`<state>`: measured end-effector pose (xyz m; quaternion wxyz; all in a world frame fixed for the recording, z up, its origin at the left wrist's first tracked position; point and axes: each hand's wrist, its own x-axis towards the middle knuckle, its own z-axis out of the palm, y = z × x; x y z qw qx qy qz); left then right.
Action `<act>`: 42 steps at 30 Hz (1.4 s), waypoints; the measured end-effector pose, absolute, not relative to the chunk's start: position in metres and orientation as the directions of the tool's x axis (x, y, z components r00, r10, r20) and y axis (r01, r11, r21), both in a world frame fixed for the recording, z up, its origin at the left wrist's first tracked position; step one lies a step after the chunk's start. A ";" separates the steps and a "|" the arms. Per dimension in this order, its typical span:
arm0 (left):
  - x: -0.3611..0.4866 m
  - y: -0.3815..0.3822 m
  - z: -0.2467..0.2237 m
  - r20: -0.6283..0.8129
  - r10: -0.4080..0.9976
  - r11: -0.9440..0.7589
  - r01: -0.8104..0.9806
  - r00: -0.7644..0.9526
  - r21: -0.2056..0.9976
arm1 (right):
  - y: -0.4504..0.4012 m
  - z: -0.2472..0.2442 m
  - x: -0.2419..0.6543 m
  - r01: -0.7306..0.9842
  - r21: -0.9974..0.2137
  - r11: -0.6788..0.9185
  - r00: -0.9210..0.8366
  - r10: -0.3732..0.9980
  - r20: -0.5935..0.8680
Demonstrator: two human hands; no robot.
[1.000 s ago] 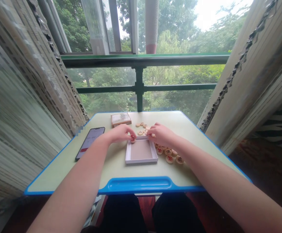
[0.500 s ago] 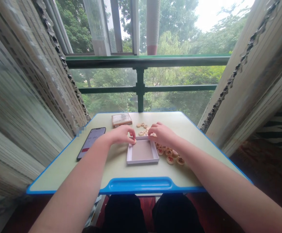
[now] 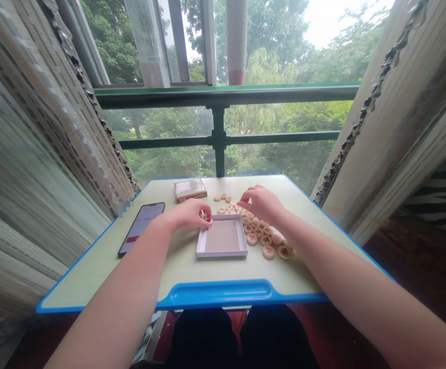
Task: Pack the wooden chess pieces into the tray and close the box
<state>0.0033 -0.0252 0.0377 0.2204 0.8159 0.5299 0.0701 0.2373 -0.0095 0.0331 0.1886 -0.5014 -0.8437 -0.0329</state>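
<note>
A white open-topped box (image 3: 221, 253) lies on the table in front of me. My left hand (image 3: 195, 212) is over its far left corner, fingers closed in a pinch on a small xiangqi piece (image 3: 209, 223), mostly hidden by the fingertips. Beyond the box's far right corner, my right hand (image 3: 261, 201) hovers over the spread of round wooden xiangqi pieces (image 3: 266, 240), marked with red and black characters. Its fingers are bent and apart, and I see nothing held in them. Several pieces lie to the right of the box, and others sit behind it.
A phone (image 3: 141, 228) showing a timer lies at the left. Near the far edge stands a flat box with a printed lid (image 3: 190, 188). The table (image 3: 103, 277) has a blue rim and a blue tray groove (image 3: 223, 293) at the front. Curtains hang on both sides.
My right hand has lifted slightly up and away from the box, uncovering more pieces. The left hand keeps its pinch at the box's corner. The whole view has shifted a little.
</note>
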 end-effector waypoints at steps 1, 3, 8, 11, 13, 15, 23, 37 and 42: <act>0.003 -0.025 0.038 -0.114 0.895 -0.346 0.833 0.431 0.432 | -0.006 0.034 0.242 0.888 -0.154 0.433 -0.356 0.860 0.365; 0.004 -0.025 0.037 -0.100 0.896 -0.356 0.834 0.433 0.422 | 0.002 0.035 0.252 0.934 -0.181 0.307 -0.228 0.905 0.359; 0.010 -0.025 0.033 -0.041 0.897 -0.394 0.837 0.441 0.380 | 0.014 0.032 0.272 0.961 -0.248 0.125 -0.039 0.945 0.325; 0.013 -0.025 0.030 0.006 0.887 -0.431 0.824 0.461 0.368 | 0.014 0.031 0.274 0.970 -0.228 0.081 -0.026 0.972 0.235; 0.014 -0.025 0.030 0.019 0.881 -0.446 0.817 0.472 0.364 | 0.013 0.032 0.272 0.977 -0.203 0.060 -0.038 0.993 0.108; 0.014 -0.026 0.031 0.010 0.880 -0.446 0.818 0.475 0.363 | 0.011 0.035 0.271 0.980 -0.192 0.042 -0.042 0.999 0.003; 0.012 -0.029 0.037 -0.058 0.892 -0.401 0.843 0.449 0.360 | 0.003 0.043 0.266 0.969 -0.182 0.165 -0.173 0.985 -0.028; 0.004 -0.029 0.042 -0.085 0.882 -0.393 0.824 0.463 0.409 | -0.009 0.049 0.259 0.952 -0.144 0.271 -0.286 0.953 -0.099; 0.007 -0.028 0.039 -0.086 0.879 -0.399 0.824 0.468 0.403 | -0.007 0.047 0.259 0.966 -0.066 0.250 -0.255 0.965 -0.066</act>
